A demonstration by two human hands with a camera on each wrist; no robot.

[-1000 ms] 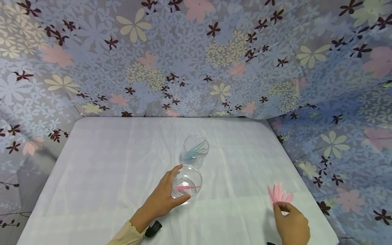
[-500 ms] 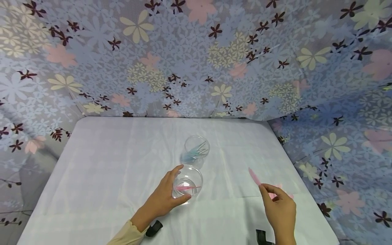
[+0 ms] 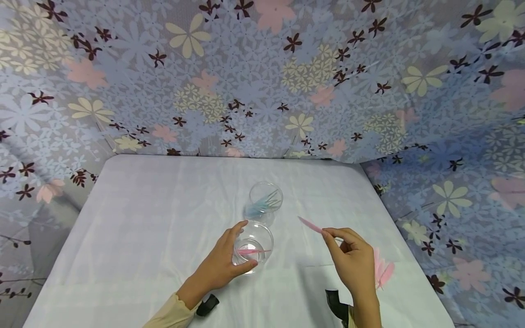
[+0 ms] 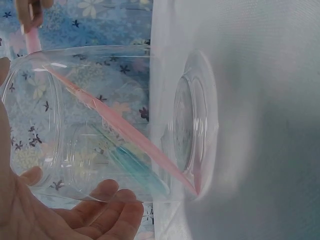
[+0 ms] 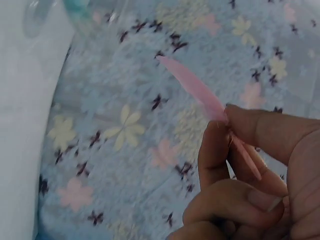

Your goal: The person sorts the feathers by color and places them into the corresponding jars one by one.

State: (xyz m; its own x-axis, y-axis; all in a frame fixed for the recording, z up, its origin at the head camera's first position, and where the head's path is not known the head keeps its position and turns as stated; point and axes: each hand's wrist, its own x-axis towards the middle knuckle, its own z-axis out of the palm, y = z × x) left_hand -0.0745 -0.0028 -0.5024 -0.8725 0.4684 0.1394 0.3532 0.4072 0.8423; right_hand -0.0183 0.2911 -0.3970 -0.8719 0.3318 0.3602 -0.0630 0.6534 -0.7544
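My left hand (image 3: 219,264) holds a clear cup (image 3: 266,233) from its left side, thumb and fingers curved round the wall. One pink feather (image 4: 125,127) leans slantwise inside that cup, plain through the wall in the left wrist view. Off to the right, my right hand (image 3: 354,262) pinches another pink feather (image 5: 192,87) between thumb and fingertips, its tip pointing left toward the cup. Behind the held cup stands a second clear cup (image 3: 265,183) with several blue feathers (image 3: 257,208) in it. More pink feathers (image 3: 383,272) lie on the table, partly hidden behind the right hand.
A white cloth covers the table (image 3: 164,205). Flower-patterned fabric (image 3: 246,82) hangs behind it and along both sides. Black straps (image 3: 338,306) show at the wrists.
The right hand has lifted one pink feather from the pile and moved left and slightly up with it. The left hand stays at the cup.
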